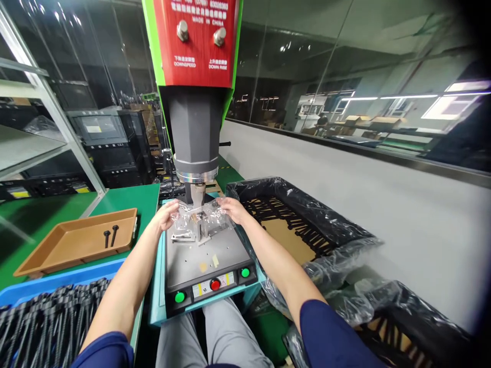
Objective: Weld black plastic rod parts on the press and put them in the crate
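A sheet of clear plastic film (220,219) is stretched between my two hands, over the front of the machine's metal fixture (201,232). My left hand (167,214) pinches the film's left side. My right hand (232,208) has its fingertips closed on the upper right edge. Just above the film, the tapered metal horn (198,193) of the red and green press (195,66) points down at the fixture. The film crosses the horn's tip, so I cannot tell whether they touch. Below lies the grey base plate (226,254) with small holes and two bits of tape.
Green buttons (179,297) flank a red button (215,284) on the front panel. Left are a brown tray (72,228) with two black parts (111,236) and a blue bin (15,295) of long black parts. Plastic-lined black bins (307,207) stand right, beside the wall.
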The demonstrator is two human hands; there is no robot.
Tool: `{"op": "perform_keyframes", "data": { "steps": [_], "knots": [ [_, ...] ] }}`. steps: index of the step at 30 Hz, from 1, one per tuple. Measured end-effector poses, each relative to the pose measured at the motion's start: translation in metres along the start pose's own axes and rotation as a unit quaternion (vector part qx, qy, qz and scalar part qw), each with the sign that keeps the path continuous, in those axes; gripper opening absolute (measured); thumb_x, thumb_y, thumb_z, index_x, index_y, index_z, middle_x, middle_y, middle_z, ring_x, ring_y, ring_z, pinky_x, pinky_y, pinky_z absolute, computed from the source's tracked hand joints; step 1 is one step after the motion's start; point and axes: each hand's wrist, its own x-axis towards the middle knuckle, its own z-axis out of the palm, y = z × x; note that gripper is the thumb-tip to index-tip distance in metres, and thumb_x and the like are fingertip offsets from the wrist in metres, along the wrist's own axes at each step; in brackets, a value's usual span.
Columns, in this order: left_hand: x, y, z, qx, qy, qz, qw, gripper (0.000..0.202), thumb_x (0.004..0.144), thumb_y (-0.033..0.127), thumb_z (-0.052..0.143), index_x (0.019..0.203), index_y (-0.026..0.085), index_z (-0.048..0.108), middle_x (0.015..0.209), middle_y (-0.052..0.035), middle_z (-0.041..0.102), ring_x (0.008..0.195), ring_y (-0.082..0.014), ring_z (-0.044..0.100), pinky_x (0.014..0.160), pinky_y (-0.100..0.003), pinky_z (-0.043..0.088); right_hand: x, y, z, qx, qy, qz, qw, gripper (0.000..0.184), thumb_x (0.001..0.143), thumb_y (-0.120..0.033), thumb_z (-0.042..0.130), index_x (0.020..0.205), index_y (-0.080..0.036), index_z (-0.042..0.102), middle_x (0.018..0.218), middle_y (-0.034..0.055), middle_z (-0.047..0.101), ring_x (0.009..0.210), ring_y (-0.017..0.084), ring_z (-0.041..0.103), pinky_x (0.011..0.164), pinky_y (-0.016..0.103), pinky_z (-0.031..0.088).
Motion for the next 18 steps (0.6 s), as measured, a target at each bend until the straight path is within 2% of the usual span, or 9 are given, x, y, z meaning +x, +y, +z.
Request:
{"op": "perform_keyframes", "data": {
  "steps": [4,7,9,11,14,16,18],
  "knots": [
    [0.003,0.011,-0.002,-0.012,0.010,0.044,0.999,0.054,0.065,0.010,0.078,0.112,0.018,0.053,0.087,-0.0051,0.069,0.039,-0.0007,0.043,0.037,-0.012,0.036,0.028,-0.005,0.004,0.030,-0.051,-0.008,0.998,0.018,0.055,-0.018,0.072,0.064,-0.017,0.056,0.121,0.0061,0.060,0.119,0.025,0.049,0.084,0.034,0.050],
    [-0.006,0.009,-0.006,-0.033,-0.002,0.081,0.996,0.058,0.062,0.009,0.080,0.112,0.018,0.053,0.108,-0.0129,0.068,0.039,0.0024,0.041,0.036,-0.010,0.033,0.027,0.000,0.005,0.067,-0.105,-0.019,0.992,0.015,0.056,-0.016,0.070,0.062,-0.016,0.056,0.129,0.0059,0.058,0.125,0.028,0.046,0.085,0.036,0.051],
    [-0.015,-0.001,-0.010,-0.052,0.002,0.116,0.992,0.061,0.059,0.008,0.081,0.112,0.020,0.054,0.117,-0.0124,0.065,0.041,0.0030,0.042,0.036,-0.009,0.033,0.019,0.011,0.001,0.089,-0.121,-0.012,0.989,0.015,0.056,-0.014,0.069,0.063,-0.016,0.057,0.125,0.0068,0.061,0.123,0.028,0.049,0.085,0.038,0.053],
    [-0.024,-0.016,-0.016,-0.066,0.019,0.147,0.987,0.064,0.058,0.008,0.081,0.113,0.025,0.054,0.123,-0.0081,0.063,0.042,0.0033,0.042,0.035,-0.009,0.032,0.009,0.026,-0.005,0.084,-0.106,0.018,0.991,0.015,0.056,-0.012,0.069,0.066,-0.016,0.058,0.117,0.0078,0.065,0.115,0.029,0.057,0.081,0.038,0.055],
    [-0.033,-0.042,-0.024,-0.067,0.059,0.146,0.985,0.064,0.056,0.008,0.082,0.112,0.026,0.055,0.123,-0.0048,0.062,0.042,0.0032,0.042,0.035,-0.010,0.032,-0.004,0.049,-0.012,0.030,-0.058,0.103,0.993,0.015,0.059,-0.012,0.069,0.069,-0.015,0.058,0.102,0.0093,0.069,0.085,0.025,0.069,0.062,0.033,0.057],
    [-0.032,-0.054,-0.027,-0.059,0.096,0.133,0.985,0.063,0.056,0.009,0.082,0.111,0.024,0.055,0.120,-0.0052,0.064,0.043,0.0021,0.044,0.037,-0.011,0.036,-0.006,0.059,-0.013,0.015,-0.024,0.139,0.990,0.014,0.062,-0.012,0.068,0.071,-0.015,0.057,0.088,0.0085,0.071,0.066,0.021,0.069,0.050,0.027,0.054],
    [-0.028,-0.058,-0.026,-0.053,0.125,0.126,0.983,0.062,0.056,0.010,0.082,0.110,0.023,0.054,0.116,-0.0052,0.065,0.044,0.0013,0.046,0.041,-0.013,0.040,-0.004,0.060,-0.010,0.028,0.011,0.142,0.989,0.014,0.064,-0.011,0.067,0.074,-0.015,0.057,0.074,0.0055,0.069,0.056,0.018,0.067,0.043,0.023,0.050]
  ]
}}
